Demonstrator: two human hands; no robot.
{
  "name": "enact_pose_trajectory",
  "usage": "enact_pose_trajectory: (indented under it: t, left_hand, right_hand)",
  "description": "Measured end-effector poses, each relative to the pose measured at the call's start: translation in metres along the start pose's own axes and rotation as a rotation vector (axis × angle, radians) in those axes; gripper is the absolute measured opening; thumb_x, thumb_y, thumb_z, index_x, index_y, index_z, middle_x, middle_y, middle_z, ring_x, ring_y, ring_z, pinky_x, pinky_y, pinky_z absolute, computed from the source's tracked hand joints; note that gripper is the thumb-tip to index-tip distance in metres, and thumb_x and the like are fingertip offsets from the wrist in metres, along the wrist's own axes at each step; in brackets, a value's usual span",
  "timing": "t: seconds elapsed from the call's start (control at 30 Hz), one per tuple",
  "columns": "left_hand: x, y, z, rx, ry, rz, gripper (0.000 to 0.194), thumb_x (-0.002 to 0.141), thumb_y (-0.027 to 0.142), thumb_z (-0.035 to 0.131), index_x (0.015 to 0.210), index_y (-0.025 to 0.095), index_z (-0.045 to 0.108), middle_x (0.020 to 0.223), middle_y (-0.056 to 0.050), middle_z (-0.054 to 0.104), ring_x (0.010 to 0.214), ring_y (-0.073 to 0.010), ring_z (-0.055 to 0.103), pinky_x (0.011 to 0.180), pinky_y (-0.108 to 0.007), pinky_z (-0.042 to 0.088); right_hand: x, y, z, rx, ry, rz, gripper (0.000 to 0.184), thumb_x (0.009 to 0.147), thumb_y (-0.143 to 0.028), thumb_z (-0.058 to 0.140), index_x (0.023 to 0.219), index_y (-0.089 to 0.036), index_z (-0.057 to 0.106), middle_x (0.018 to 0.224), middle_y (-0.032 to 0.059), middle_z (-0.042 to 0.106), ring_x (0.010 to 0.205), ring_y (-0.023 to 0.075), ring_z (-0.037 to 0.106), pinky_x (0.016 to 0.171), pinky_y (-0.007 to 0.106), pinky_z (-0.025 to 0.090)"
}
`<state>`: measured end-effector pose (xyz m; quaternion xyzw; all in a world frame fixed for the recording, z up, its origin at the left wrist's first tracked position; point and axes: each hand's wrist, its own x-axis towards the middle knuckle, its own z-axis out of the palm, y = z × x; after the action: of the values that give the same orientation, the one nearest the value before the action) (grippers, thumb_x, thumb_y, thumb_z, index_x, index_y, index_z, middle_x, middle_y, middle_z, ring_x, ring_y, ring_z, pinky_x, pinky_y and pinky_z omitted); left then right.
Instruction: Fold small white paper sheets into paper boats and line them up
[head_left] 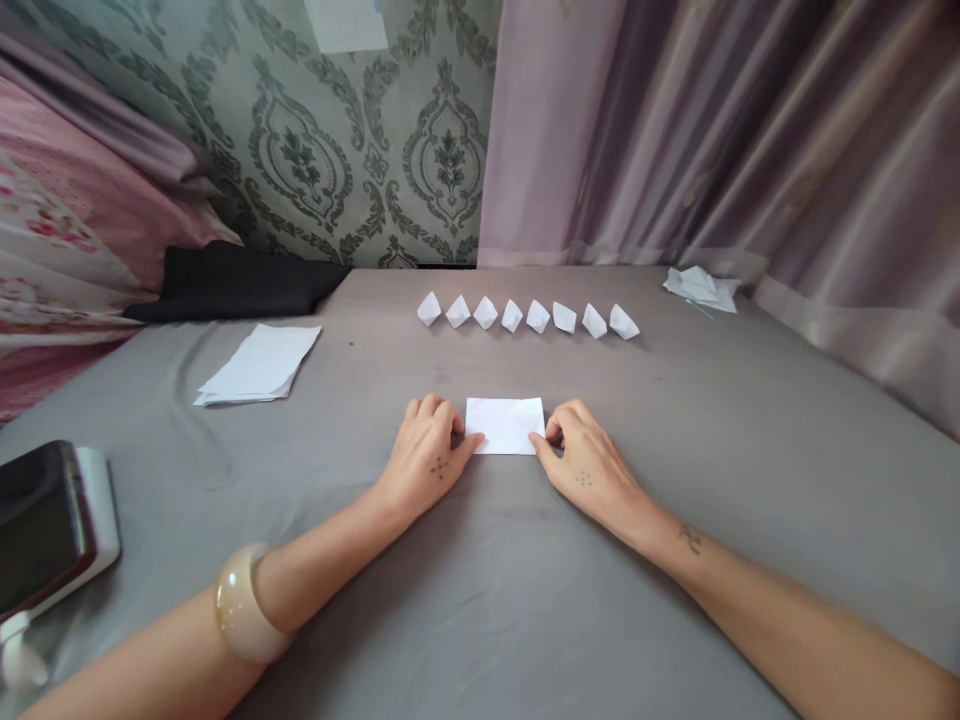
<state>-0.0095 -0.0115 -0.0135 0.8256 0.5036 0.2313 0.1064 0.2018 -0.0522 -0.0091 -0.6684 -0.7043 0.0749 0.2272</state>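
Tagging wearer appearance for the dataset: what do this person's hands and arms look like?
No sleeves or gloves show. Left hand: dark dot cluster on the back; wide, glossy, cream bangle on the left forearm. Right hand: similar, fainter dot cluster; dark angular mark on the right forearm.

The single view came from a camera worn on the person's head, above and behind the forearms [330, 560], facing forward and down. It looked across the grey cloth surface [480, 610] to the patterned wall [373, 165] and the curtain [555, 130] beyond, near enough that the left hand [427, 450] and right hand [592, 462] lay around mid-view.
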Motion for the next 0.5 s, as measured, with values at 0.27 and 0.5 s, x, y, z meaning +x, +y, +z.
enact_pose_trajectory:
  t: [0.27,0.5]
  left_hand:
    - [0.007,0.004,-0.002,0.057,-0.229,0.473,0.041,0.091,0.009,0.033,0.128,0.017,0.049,0.136,-0.009,0.052,0.129,-0.0212,0.043,0.106,-0.038,0.037]
    - [0.007,-0.001,-0.005,0.081,-0.331,0.407,0.049,0.09,0.009,0.033,0.136,0.018,0.045,0.144,-0.005,0.045,0.135,-0.0186,0.037,0.109,-0.033,0.036]
  right_hand:
    - [0.005,-0.003,0.003,0.026,-0.128,-0.479,0.051,0.086,0.0,0.029,0.132,-0.016,0.047,0.136,0.0106,0.051,0.127,0.0204,0.045,0.105,0.04,0.041]
    - [0.008,0.008,0.003,-0.063,-0.244,-0.506,0.059,0.084,-0.002,0.031,0.141,-0.014,0.039,0.147,0.0086,0.04,0.136,0.0191,0.034,0.112,0.039,0.034]
